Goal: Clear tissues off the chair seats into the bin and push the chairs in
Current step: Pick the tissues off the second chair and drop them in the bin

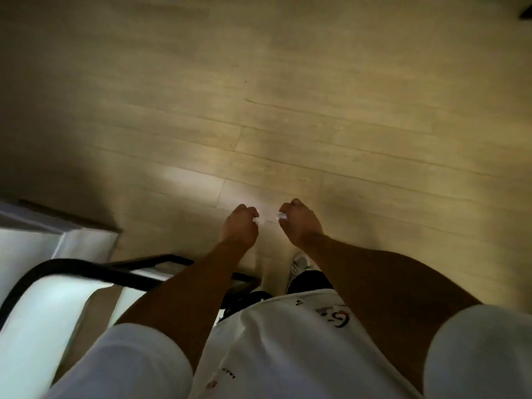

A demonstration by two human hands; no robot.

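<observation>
My left hand (240,226) and my right hand (299,223) are held out side by side over the wooden floor, both with curled fingers. A small white bit of tissue (256,220) shows at the fingertips of my left hand, and another white bit of tissue (281,216) at those of my right hand. A chair (86,269) with a black curved frame and a pale seat stands at the lower left, beside my left arm. No bin is in view.
A white table or cabinet edge (34,234) sits at the far left behind the chair. Light wooden floor (288,110) fills the rest of the view. My shoe (299,264) shows below my right hand. A dark object (526,8) touches the top right corner.
</observation>
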